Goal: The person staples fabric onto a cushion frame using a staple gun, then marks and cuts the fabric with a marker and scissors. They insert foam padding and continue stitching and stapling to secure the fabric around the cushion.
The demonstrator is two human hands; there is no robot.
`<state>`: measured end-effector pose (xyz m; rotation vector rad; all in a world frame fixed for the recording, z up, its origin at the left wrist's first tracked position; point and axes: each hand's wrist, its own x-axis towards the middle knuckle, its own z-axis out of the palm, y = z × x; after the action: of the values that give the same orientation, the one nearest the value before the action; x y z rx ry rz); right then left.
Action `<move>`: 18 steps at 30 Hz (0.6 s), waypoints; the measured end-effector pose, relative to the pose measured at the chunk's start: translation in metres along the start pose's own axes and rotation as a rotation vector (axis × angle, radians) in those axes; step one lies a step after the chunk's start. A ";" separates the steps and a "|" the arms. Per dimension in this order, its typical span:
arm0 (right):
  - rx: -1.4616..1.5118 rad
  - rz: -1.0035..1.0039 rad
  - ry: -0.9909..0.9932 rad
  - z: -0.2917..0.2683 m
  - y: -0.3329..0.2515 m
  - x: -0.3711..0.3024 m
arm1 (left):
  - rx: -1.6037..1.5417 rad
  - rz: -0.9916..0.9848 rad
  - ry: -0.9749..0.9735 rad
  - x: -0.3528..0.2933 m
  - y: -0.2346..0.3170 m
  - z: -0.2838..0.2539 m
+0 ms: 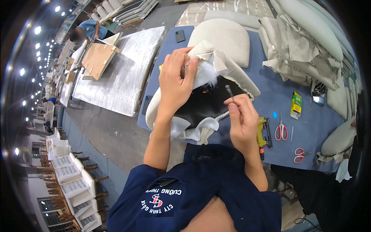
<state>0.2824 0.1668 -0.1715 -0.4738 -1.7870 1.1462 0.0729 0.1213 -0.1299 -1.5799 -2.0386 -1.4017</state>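
A beige upholstered cushion (pixel 247 79) lies upside down on the blue-covered table, its black underside (pixel 203 105) facing up. My left hand (pixel 176 83) pinches the loose beige fabric edge (pixel 201 49) at its far side and holds it raised. White fluffy wadding (pixel 208 75) shows below that fold. Over the right part of the underside, my right hand (pixel 243 121) is closed round a slim metal tool (pixel 228 90) with a flat tip; its handle is hidden in the fingers. White lining and fabric (pixel 205 129) hang loose along the near edge.
Right of the cushion lie a yellow staple gun (pixel 264 132), red-handled scissors (pixel 281 132), a second pair (pixel 300 155) and a yellow-green box (pixel 296 105). Beige covers (pixel 299 50) are piled far right. Behind are another cushion (pixel 220 36) and a phone (pixel 180 36). A person (pixel 92 30) works far left.
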 end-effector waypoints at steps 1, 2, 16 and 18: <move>0.012 0.036 -0.024 0.002 -0.003 -0.001 | -0.005 0.008 0.003 0.000 0.001 0.002; 0.024 0.071 -0.049 0.003 -0.005 -0.002 | -0.010 0.015 0.007 0.001 0.001 0.003; -0.089 0.127 -0.134 0.004 -0.014 0.000 | 0.001 0.082 0.064 -0.006 0.016 0.006; -0.070 0.158 -0.143 0.003 -0.013 0.002 | -0.030 0.142 0.110 -0.008 0.013 0.004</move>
<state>0.2805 0.1599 -0.1593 -0.5960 -1.9463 1.2567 0.0886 0.1192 -0.1299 -1.5870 -1.8144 -1.4401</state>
